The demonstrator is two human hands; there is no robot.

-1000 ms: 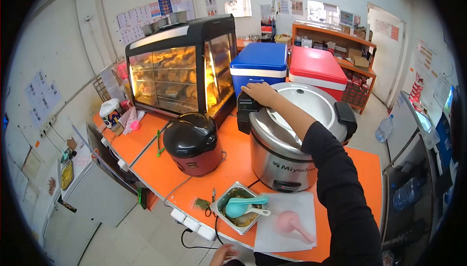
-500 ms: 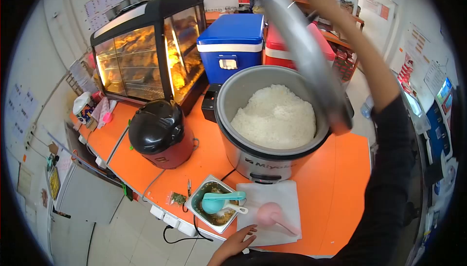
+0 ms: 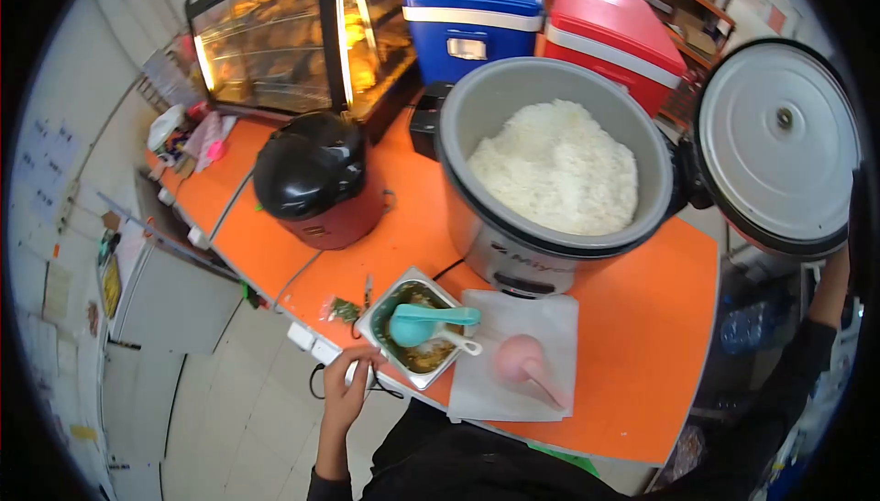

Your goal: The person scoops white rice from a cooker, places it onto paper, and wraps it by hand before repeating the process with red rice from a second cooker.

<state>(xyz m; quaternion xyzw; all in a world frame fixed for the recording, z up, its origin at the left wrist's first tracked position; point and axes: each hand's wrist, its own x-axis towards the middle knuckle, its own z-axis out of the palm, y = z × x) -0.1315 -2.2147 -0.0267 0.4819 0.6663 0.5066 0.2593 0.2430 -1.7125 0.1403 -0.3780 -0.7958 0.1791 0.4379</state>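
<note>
Behind the lid (image 3: pixel 777 143), right hand unseen

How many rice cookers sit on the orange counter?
2: the large silver rice cooker, lid open, mid-counter; the small black-lidded red rice cooker, shut, to its left. None seems hidden.
</note>
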